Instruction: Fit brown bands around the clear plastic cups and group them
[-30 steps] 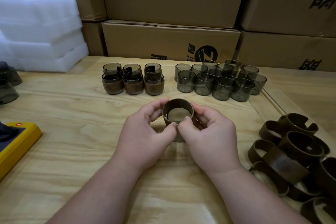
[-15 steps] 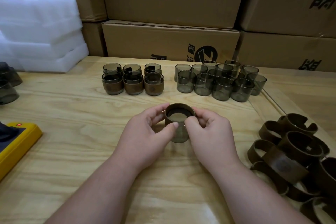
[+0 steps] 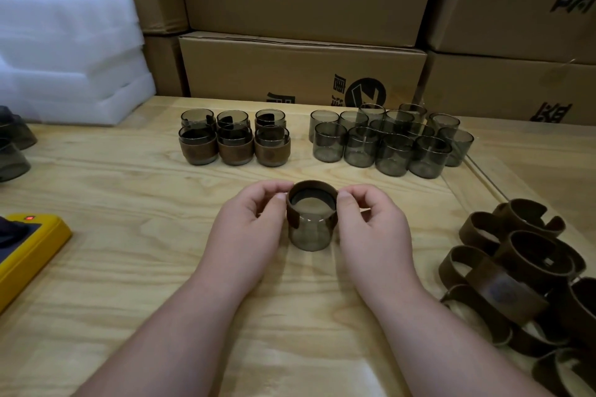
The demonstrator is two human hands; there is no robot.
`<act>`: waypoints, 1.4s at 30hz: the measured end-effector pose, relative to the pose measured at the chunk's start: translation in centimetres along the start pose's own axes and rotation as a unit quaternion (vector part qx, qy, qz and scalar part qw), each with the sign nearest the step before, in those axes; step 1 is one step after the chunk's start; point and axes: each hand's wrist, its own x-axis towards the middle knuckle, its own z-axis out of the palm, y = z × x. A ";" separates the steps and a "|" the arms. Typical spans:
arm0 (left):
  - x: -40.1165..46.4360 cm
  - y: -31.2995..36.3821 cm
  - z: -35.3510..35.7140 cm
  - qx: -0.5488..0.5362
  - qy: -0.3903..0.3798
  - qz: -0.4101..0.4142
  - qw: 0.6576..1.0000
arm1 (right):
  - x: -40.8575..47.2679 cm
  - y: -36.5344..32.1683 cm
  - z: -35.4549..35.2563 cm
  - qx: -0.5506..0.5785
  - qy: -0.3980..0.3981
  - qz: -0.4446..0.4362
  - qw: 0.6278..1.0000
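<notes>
A smoky clear plastic cup (image 3: pixel 310 235) stands upright on the wooden table (image 3: pixel 129 190) at the centre. A brown band (image 3: pixel 312 191) sits around its upper rim. My left hand (image 3: pixel 248 229) pinches the band from the left and my right hand (image 3: pixel 374 229) pinches it from the right. Behind, on the left, stand several banded cups (image 3: pixel 234 147) in two rows. To their right is a cluster of several bare cups (image 3: pixel 390 143). Loose brown bands (image 3: pixel 529 271) lie heaped at the right edge.
Cardboard boxes (image 3: pixel 303 71) wall off the table's back. White foam sheets (image 3: pixel 67 55) are stacked at the back left. A yellow device (image 3: pixel 29 255) lies at the left edge, with more dark cups (image 3: pixel 13 151) beyond it.
The cup was tilted toward me in both hands; now it stands upright on the table. My thumbs have moved from the front of the band to its sides.
</notes>
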 end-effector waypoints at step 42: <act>0.1 2.6 -1.0 -0.136 -0.151 -0.266 0.942 | 0.8 -1.9 -0.8 0.122 -0.115 0.233 0.958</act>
